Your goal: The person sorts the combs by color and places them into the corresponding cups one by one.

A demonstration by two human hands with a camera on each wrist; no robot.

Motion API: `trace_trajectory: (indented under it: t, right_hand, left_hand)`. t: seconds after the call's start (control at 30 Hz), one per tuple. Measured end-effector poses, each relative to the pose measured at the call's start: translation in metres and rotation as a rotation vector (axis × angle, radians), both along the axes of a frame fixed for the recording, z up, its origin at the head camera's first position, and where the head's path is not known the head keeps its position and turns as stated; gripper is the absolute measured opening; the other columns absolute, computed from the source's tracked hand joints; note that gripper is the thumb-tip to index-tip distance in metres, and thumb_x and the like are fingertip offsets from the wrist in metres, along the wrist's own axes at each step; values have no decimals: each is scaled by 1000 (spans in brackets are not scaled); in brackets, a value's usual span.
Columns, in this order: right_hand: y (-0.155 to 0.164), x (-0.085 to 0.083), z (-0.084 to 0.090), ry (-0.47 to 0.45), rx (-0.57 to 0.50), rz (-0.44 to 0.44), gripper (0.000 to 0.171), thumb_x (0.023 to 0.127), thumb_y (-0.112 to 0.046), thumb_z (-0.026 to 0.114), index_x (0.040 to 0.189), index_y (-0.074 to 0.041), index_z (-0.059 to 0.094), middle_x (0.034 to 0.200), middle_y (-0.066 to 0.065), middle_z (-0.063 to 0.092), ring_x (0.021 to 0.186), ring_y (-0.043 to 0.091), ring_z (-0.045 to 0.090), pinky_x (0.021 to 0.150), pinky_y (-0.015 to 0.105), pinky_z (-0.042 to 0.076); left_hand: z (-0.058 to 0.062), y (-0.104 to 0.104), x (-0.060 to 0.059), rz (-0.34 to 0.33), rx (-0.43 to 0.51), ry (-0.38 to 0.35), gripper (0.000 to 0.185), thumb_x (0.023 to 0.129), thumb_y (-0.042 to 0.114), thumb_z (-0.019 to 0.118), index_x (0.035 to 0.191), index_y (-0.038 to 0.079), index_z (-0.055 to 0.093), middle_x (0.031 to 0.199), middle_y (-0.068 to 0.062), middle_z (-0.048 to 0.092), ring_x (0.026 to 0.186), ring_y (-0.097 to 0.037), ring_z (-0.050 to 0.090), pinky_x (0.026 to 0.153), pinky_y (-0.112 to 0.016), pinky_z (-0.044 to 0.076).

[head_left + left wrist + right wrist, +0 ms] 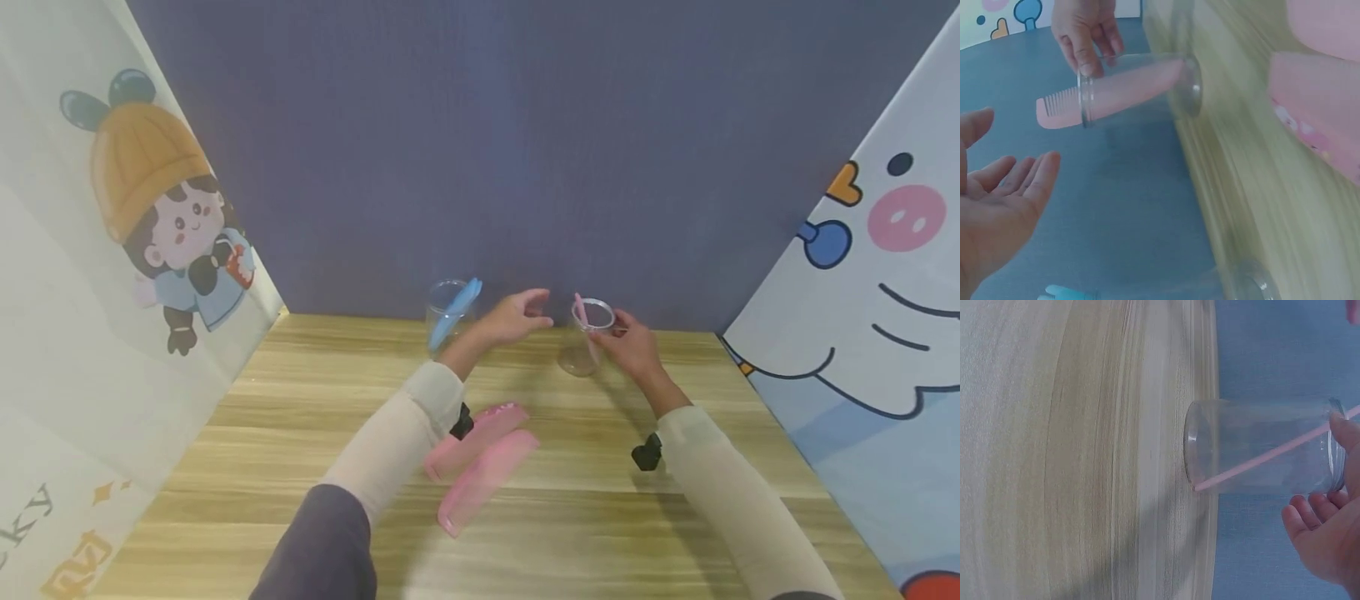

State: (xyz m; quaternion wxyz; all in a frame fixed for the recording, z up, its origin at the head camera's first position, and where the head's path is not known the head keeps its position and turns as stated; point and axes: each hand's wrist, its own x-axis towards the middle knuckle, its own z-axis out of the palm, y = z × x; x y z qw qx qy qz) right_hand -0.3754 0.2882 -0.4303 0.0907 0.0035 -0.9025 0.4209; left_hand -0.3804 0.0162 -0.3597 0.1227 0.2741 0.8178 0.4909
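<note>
A clear plastic cup (583,343) (1138,87) (1260,447) stands at the back of the wooden table (300,433) with a pink comb (579,307) (1110,94) (1272,454) leaning inside it. My right hand (630,340) (1085,37) (1325,525) pinches the cup's rim from the right. My left hand (528,312) (1010,194) hovers just left of that cup, palm open, fingers straight, holding nothing. A second clear cup (447,321) with a blue comb (456,312) (1066,292) stands further left, behind my left wrist.
Two more pink combs (476,435) (487,479) lie side by side on the table near my left forearm. A dark blue wall (525,150) closes the back; cartoon-printed panels (112,250) (862,275) stand on both sides.
</note>
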Motion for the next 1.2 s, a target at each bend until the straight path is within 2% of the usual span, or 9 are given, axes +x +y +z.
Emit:
trace_trajectory:
  t: [0.1,0.23,0.47,0.57,0.77,0.83,1.0,1.2]
  right_hand:
    - [1,0,-1,-3,0,0,81,94,-35,74,154,5,36,146,30,53,130,45,57,102,55,55]
    - [0,-1,-1,-12,4,-8,83,93,-36,74,154,5,36,147,30,53,130,45,57,102,54,55]
    - [-5,-3,-2,11,5,-23,79,92,-33,75,152,5,40,145,30,54,130,45,57,105,55,53]
    - [-6,-3,-3,12,0,-26,80,92,-33,76,152,4,39,145,31,54,132,46,55,107,56,51]
    - [-10,-5,-4,15,3,-20,82,91,-37,75,153,3,38,145,30,54,133,47,52,110,61,46]
    - [-11,-7,-4,23,4,-22,82,91,-37,76,152,3,40,145,31,53,133,47,52,110,61,46]
    - [-15,-8,-4,38,-1,-31,80,90,-36,77,149,5,42,144,32,53,131,47,53,107,60,47]
    - [-20,-9,-7,35,-42,-46,88,90,-37,77,153,7,34,147,33,50,132,47,51,110,58,45]
  left_hand:
    - [-5,-7,5,-6,-71,42,64,100,18,65,156,2,38,161,-15,42,140,-36,52,113,-41,50]
    - [-11,-18,10,-10,-128,53,64,99,20,65,154,1,40,160,-16,44,139,-35,53,113,-41,50]
    - [-24,-45,18,-30,-158,54,62,100,20,63,154,0,39,159,-20,43,141,-40,50,115,-45,48]
    - [-29,-58,23,-17,-165,59,63,100,23,63,153,-1,40,157,-21,45,140,-39,51,116,-45,47]
    - [-45,-85,29,-5,-158,78,61,97,17,65,149,-6,44,153,-25,49,137,-41,54,116,-45,47]
    - [-50,-93,32,15,-174,67,60,96,16,64,149,-3,45,152,-23,51,136,-40,55,114,-45,49]
    - [-58,-104,42,38,-260,62,58,97,18,66,148,-4,47,148,-22,55,132,-38,58,111,-46,51]
    - [-67,-113,55,19,-307,84,56,94,13,68,143,-9,50,141,-27,59,125,-41,63,108,-45,54]
